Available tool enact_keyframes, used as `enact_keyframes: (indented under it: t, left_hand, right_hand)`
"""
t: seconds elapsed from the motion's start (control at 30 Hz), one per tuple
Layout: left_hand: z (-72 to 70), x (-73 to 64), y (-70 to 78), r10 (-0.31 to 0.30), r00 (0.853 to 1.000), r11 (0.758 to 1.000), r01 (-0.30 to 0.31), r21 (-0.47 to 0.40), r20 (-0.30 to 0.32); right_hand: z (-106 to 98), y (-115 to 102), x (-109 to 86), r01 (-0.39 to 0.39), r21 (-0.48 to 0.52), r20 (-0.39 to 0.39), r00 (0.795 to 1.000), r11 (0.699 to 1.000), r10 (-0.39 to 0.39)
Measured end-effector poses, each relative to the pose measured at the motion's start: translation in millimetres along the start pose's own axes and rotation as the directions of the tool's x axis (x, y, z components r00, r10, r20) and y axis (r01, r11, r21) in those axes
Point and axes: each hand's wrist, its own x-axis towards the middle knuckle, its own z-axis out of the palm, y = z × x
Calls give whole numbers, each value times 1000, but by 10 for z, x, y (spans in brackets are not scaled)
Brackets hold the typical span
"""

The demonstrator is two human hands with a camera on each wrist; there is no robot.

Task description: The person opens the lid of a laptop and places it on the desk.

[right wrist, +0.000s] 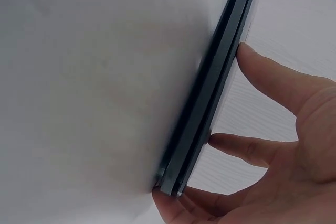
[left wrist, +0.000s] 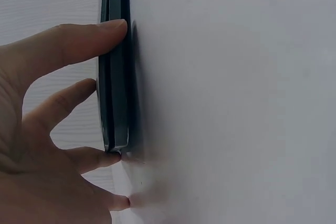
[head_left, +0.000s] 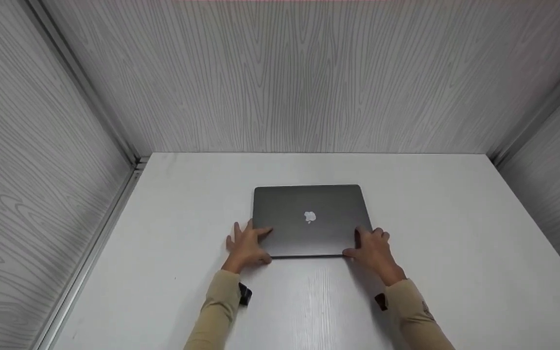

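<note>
A closed grey laptop with a pale apple logo on its lid lies flat on the white table. At its near left corner is my left hand, fingers spread. The left thumb presses the laptop's front edge, the index finger rests on the lid, and another fingertip is right at the side. My right hand holds the near right corner. Its thumb touches the lid's front edge, a bent index finger meets the lid, and other fingers curl round the corner.
The white table extends around the laptop, with a grey wood-grain panel standing behind it. Similar panels rise at the left and right. Small dark devices sit at both wrists, under beige sleeves.
</note>
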Motion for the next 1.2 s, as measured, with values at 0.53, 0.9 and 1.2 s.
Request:
enact_keyframes:
  t: [0.53,0.9,1.2]
  left_hand:
    - [-165,42,-34,29,998,999,-30,21,52]
    - [-260,25,-91,26,990,998,-33,53,139]
    - [-81,-39,-28,31,989,998,-40,57,144]
  right_hand:
    - [1,12,112,81,-3,5,997,997,-81]
    - [38,-39,131,92,-32,28,995,995,-91]
    - [41,99,-27,103,-106,20,995,989,-102]
